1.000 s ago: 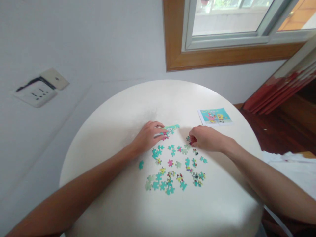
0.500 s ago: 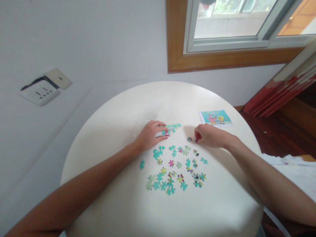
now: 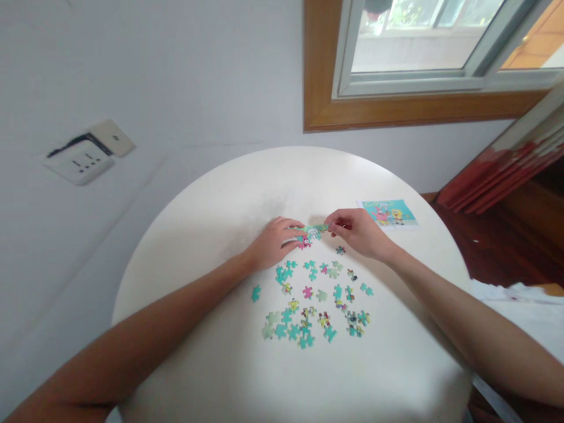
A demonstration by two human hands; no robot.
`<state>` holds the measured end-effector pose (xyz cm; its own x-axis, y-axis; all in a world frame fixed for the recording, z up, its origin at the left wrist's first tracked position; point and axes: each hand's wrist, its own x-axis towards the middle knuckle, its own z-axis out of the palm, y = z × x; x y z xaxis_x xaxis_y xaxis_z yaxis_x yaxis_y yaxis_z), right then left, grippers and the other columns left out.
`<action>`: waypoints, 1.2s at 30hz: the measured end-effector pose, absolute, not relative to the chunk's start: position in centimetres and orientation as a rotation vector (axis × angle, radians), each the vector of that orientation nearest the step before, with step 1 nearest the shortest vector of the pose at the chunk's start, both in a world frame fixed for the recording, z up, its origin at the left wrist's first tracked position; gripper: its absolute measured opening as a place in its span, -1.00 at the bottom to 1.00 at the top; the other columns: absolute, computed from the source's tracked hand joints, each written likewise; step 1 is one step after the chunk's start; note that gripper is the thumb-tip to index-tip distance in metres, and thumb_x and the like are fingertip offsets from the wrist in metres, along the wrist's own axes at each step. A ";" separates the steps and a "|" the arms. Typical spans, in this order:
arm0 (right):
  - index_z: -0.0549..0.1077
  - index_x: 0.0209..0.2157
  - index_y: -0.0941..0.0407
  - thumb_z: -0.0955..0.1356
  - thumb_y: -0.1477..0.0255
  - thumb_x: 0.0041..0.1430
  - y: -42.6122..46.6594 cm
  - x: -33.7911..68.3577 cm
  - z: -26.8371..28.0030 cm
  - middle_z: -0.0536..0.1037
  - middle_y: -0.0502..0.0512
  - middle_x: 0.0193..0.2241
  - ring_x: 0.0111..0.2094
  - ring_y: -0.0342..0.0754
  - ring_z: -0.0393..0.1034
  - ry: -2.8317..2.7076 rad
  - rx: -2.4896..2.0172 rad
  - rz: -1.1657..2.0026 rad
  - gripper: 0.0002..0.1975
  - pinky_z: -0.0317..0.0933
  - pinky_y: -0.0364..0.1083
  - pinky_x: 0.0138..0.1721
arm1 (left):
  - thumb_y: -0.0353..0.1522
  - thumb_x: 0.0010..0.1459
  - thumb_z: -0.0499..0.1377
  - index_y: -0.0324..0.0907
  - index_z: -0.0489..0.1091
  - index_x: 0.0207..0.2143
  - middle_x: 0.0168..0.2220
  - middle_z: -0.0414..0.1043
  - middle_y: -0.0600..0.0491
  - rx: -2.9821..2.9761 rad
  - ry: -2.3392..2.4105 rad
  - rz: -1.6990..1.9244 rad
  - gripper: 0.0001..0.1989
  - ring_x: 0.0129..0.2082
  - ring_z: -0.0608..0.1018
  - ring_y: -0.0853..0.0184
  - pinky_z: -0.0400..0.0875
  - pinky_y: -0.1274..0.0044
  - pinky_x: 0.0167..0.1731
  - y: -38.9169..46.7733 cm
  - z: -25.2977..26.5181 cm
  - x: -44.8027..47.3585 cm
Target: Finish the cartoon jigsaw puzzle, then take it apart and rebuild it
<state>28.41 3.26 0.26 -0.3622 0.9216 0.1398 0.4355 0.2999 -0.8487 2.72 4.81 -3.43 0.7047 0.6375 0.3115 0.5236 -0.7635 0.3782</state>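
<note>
My left hand [image 3: 274, 244] lies at the left end of a partly joined jigsaw puzzle [image 3: 314, 233], fingers spread and fingertips resting on it. Pink and teal cartoon parts show between the fingers. At the puzzle's right end, my right hand [image 3: 360, 232] pinches a small puzzle piece, mostly hidden by the fingertips. One dark loose piece [image 3: 341, 250] lies just below that hand. Nearer to me, several loose pieces are scattered, among them a pink one [image 3: 307, 292], a teal one off to the left [image 3: 256, 294] and a teal one on the right [image 3: 366, 289].
A picture card [image 3: 396, 212] with cartoon figures lies behind my right hand. The round white table [image 3: 211, 205] stands near a wall with a socket [image 3: 81, 163] and a wood-framed window [image 3: 321, 117]. A red curtain [image 3: 473, 182] hangs at right.
My right hand has moved left and slightly away from me, from beside the dark loose piece to the joined puzzle's right end. My left hand stays on the puzzle. The view has shifted slightly.
</note>
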 end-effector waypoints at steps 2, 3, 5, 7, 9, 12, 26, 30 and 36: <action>0.50 -0.40 0.17 0.33 0.45 0.13 3.0 27.9 0.2 0.56 0.08 -0.46 -0.42 -0.11 0.41 -1.889 -1.181 0.947 -0.89 0.28 -0.08 -0.33 | -0.36 0.30 0.11 -0.06 0.49 -0.02 0.05 0.42 -0.02 2.662 0.921 0.631 -0.75 0.04 0.41 0.22 0.27 0.28 0.09 4.8 -3.5 2.7; 0.50 -0.41 0.16 0.34 0.45 0.12 2.9 27.8 0.2 0.57 0.08 -0.46 -0.41 -0.11 0.41 -1.870 -1.178 0.921 -0.89 0.28 -0.08 -0.31 | -0.36 0.31 0.11 -0.07 0.49 -0.02 0.06 0.42 -0.03 2.663 0.917 0.638 -0.75 0.04 0.41 0.22 0.27 0.28 0.09 4.8 -3.4 2.6; 0.50 -0.41 0.15 0.34 0.46 0.11 2.8 27.6 0.3 0.58 0.08 -0.44 -0.39 -0.11 0.42 -1.847 -1.190 0.866 -0.90 0.28 -0.08 -0.29 | -0.39 0.31 0.10 -0.07 0.50 -0.03 0.06 0.42 -0.03 2.664 0.892 0.659 -0.75 0.05 0.40 0.23 0.28 0.29 0.09 4.7 -3.3 2.6; 0.51 -0.42 0.14 0.34 0.47 0.10 2.7 27.5 0.3 0.58 0.08 -0.43 -0.39 -0.11 0.40 -1.836 -1.224 0.818 -0.90 0.26 -0.09 -0.31 | -0.45 0.30 0.08 -0.05 0.51 -0.06 0.05 0.43 -0.01 2.667 0.845 0.673 -0.72 0.04 0.41 0.25 0.29 0.31 0.08 4.7 -3.1 2.6; 0.51 -0.43 0.14 0.35 0.47 0.08 2.7 27.4 0.1 0.57 0.07 -0.44 -0.42 -0.12 0.38 -1.820 -1.244 0.823 -0.92 0.25 -0.10 -0.34 | -0.53 0.28 0.03 -0.04 0.53 -0.08 0.02 0.45 0.00 2.679 0.797 0.666 -0.65 0.01 0.43 0.27 0.31 0.33 0.06 4.7 -3.0 2.6; 0.51 -0.40 0.15 0.36 0.45 0.08 2.5 27.0 -0.5 0.55 0.05 -0.48 -0.47 -0.13 0.36 -1.759 -1.207 0.928 -0.92 0.26 -0.10 -0.38 | -0.60 0.23 0.00 -0.04 0.53 -0.09 -0.02 0.48 0.01 2.710 0.757 0.640 -0.58 -0.04 0.46 0.29 0.34 0.34 0.02 4.8 -2.9 2.5; 0.57 -0.32 0.13 0.32 0.51 0.13 1.0 24.9 -2.3 0.59 0.08 -0.39 -0.40 -0.09 0.42 -1.960 -1.221 0.753 -0.84 0.28 -0.09 -0.28 | -0.62 0.14 0.03 -0.02 0.51 -0.03 -0.01 0.48 0.00 2.741 0.774 0.647 -0.52 0.00 0.46 0.26 0.36 0.29 0.05 4.9 -3.3 2.4; 0.57 -0.34 0.10 0.32 0.51 0.15 0.9 24.6 -1.9 0.59 0.07 -0.39 -0.39 -0.10 0.39 -2.092 -1.296 0.624 -0.84 0.21 -0.11 -0.27 | -0.61 0.13 0.04 0.02 0.52 -0.03 0.00 0.48 0.01 2.733 0.774 0.642 -0.50 -0.01 0.46 0.26 0.37 0.27 0.04 4.9 -3.3 2.4; 0.55 -0.35 0.07 0.32 0.45 0.15 0.5 24.7 -1.3 0.58 0.06 -0.40 -0.42 -0.08 0.37 -2.211 -1.463 0.465 -0.86 0.12 -0.11 -0.35 | -0.62 0.11 0.03 0.02 0.52 -0.03 -0.01 0.49 0.01 2.727 0.783 0.650 -0.49 -0.02 0.47 0.25 0.37 0.28 0.03 4.8 -3.1 2.4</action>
